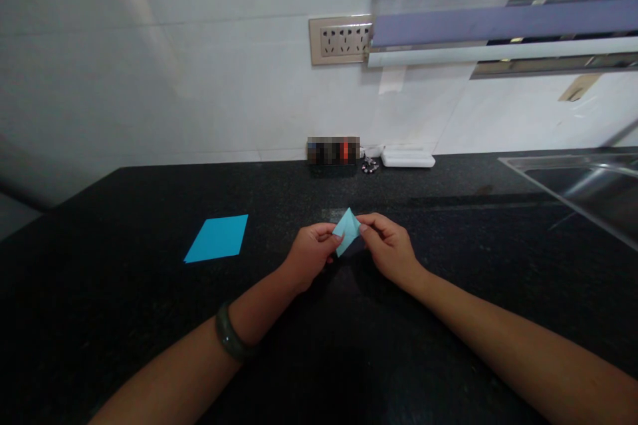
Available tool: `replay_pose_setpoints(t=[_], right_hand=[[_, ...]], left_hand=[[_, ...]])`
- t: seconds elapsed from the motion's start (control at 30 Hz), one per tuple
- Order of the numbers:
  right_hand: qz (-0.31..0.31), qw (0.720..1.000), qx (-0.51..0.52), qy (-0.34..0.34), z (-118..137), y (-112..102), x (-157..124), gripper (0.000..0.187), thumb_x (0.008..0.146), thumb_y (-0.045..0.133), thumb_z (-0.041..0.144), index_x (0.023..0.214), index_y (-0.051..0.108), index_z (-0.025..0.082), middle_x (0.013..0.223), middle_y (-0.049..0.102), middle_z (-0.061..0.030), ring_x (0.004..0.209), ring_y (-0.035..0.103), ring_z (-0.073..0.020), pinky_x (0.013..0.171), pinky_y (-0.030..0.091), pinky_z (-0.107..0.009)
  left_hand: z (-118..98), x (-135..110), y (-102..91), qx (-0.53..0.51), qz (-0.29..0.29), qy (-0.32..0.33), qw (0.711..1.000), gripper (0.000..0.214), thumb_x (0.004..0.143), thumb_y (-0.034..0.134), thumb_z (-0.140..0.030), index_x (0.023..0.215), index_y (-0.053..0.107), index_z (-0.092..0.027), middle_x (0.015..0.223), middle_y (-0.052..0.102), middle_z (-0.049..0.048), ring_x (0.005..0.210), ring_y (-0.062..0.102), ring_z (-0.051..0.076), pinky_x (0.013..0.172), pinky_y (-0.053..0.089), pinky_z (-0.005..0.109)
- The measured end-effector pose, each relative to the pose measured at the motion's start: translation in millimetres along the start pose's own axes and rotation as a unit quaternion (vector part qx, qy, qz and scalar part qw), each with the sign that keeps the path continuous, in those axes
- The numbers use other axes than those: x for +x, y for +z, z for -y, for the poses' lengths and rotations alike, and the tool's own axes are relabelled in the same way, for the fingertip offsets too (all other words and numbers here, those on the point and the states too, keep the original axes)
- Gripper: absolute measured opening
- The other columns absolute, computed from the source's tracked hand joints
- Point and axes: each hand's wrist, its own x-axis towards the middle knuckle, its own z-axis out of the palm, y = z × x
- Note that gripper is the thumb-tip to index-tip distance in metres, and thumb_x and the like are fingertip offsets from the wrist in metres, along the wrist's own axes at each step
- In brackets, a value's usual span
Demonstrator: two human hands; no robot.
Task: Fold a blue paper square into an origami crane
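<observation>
A small folded piece of light blue paper (pixel 347 230), diamond-shaped with a pointed top, is held between both hands just above the black counter. My left hand (pixel 314 249) pinches its left side, the thumb lying across the front face. On the right edge, my right hand (pixel 386 242) grips the paper between thumb and forefinger. A green bangle (pixel 230 335) circles the left wrist. Flat on the counter to the left lies a brighter blue square sheet of paper (pixel 218 239), apart from both hands.
The black stone counter (pixel 149 332) meets a white tiled wall. At its back stand a blurred dark box (pixel 333 151), a beaded ring (pixel 369 165) and a white power strip-like object (pixel 407 157). A metal sink (pixel 588 179) is at right; a socket panel (pixel 343 40) is above.
</observation>
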Motion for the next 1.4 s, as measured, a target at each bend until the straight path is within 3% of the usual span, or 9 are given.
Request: replay_pose_setpoints(t=[0.17,0.3,0.63,0.97,1.4], right_hand=[[-0.014,1.0,-0.015,-0.022,3.0,-0.7,2.0,0.018,0.079,0.045,0.023,0.088,0.06,0.019,0.081,0.059,-0.0033,0.074,0.054,-0.014,0.067,0.042,-0.027],[-0.028,1.0,0.005,0.002,3.0,-0.9,4.8,0.019,0.076,0.05,0.029,0.086,0.061,0.018,0.079,0.06,-0.0039,0.07,0.055,-0.014,0.062,0.044,-0.027],[-0.025,0.999,0.033,0.021,6.4,-3.1,6.6,0.019,0.075,0.05,0.029,0.083,0.063,0.017,0.076,0.062,-0.0033,0.068,0.056,-0.013,0.061,0.043,-0.026],[-0.024,0.999,-0.013,-0.019,7.8,-5.7,7.4,0.017,0.077,0.047,0.026,0.078,0.064,0.019,0.07,0.06,-0.0013,0.065,0.054,-0.0122,0.06,0.042,-0.026],[-0.02,0.999,-0.028,-0.039,8.7,-6.4,7.5,0.018,0.078,0.048,0.024,0.075,0.064,0.017,0.069,0.058,-0.0024,0.063,0.053,-0.0119,0.058,0.041,-0.024]], left_hand=[[0.2,-0.1,0.9,-0.033,0.001,-0.015,0.999,0.024,0.07,0.056,-0.025,0.09,0.061,-0.014,0.079,0.061,0.0034,0.069,0.054,0.011,0.058,0.043,0.021],[-1.8,-1.3,4.1,-0.063,0.013,-0.033,0.997,0.023,0.069,0.056,-0.023,0.089,0.061,-0.013,0.079,0.062,0.0049,0.071,0.056,0.013,0.06,0.046,0.025],[-0.8,0.3,4.2,-0.104,0.028,-0.007,0.994,0.025,0.069,0.057,-0.021,0.092,0.061,-0.012,0.083,0.062,0.0065,0.079,0.057,0.015,0.074,0.044,0.03],[-3.7,-0.5,6.6,-0.078,-0.003,-0.009,0.997,0.02,0.068,0.057,-0.017,0.087,0.062,-0.014,0.08,0.063,0.0039,0.077,0.056,0.013,0.074,0.044,0.029],[-2.7,-1.2,6.3,-0.063,0.004,-0.015,0.998,0.022,0.07,0.054,-0.018,0.09,0.061,-0.014,0.082,0.063,0.0042,0.079,0.057,0.014,0.073,0.045,0.029]])
